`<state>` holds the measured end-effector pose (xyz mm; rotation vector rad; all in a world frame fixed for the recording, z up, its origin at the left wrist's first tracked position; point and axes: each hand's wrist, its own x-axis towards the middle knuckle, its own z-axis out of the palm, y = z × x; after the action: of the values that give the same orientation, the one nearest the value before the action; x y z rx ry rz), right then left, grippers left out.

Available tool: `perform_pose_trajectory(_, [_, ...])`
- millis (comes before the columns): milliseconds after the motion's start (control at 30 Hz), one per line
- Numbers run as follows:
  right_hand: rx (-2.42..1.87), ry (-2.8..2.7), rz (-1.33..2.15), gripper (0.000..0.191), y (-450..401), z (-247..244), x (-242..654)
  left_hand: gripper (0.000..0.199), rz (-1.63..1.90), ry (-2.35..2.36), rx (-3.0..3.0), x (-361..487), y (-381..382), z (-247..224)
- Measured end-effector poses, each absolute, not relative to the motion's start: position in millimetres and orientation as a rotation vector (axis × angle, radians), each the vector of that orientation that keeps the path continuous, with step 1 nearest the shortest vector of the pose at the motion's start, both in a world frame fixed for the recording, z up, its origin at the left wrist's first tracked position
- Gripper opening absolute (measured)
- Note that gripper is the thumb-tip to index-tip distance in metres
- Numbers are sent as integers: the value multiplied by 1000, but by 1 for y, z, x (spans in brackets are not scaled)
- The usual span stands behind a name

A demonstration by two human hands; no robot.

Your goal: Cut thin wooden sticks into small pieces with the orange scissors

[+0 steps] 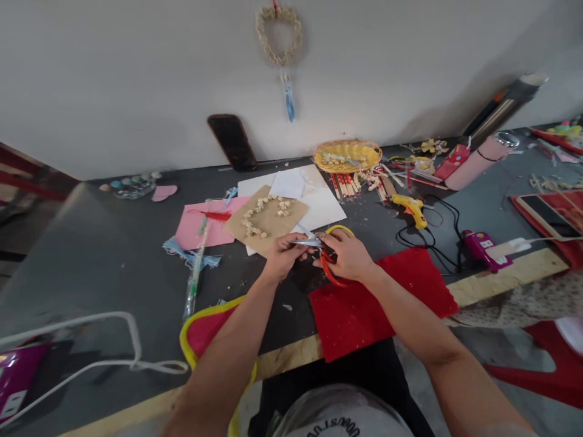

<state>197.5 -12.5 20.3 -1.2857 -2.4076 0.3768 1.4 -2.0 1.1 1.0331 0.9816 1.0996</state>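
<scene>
My right hand (347,256) is closed around a pair of scissors (328,270) with red and yellow handles, the blades pointing left. Close beside the blade tips, my left hand (285,252) has its fingers pinched; what they hold is too small to make out. Just beyond both hands, a brown paper square (273,226) carries a curved string of small cream clusters (250,221). A red cloth (378,303) lies under my right wrist. Pink paper (186,224) with a red tassel and a light blue tassel (194,255) are to the left.
A yellow basket (348,156), a dark phone (233,142) and a pink bottle (483,161) stand along the wall. A yellow glue gun (411,209) with a black cable lies at right, near a purple power strip (487,250). A wreath (279,36) hangs above.
</scene>
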Motion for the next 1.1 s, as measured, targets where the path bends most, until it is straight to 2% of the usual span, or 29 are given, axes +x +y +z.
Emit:
perform_pose_trajectory(300, [-1357, -2406, 356, 60, -18, 25, 196, 34, 1123, 978, 1035, 2, -3, 2])
perform_pose_trajectory(633, [-1210, -2426, 344, 73, -10, 19, 200, 21, 1023, 963, 1088, -1, -4, 7])
perform_pose_trajectory(1100, [-1352, -2432, 385, 61, -17, 26, 197, 35, 1063, 957, 1058, 2, -4, 7])
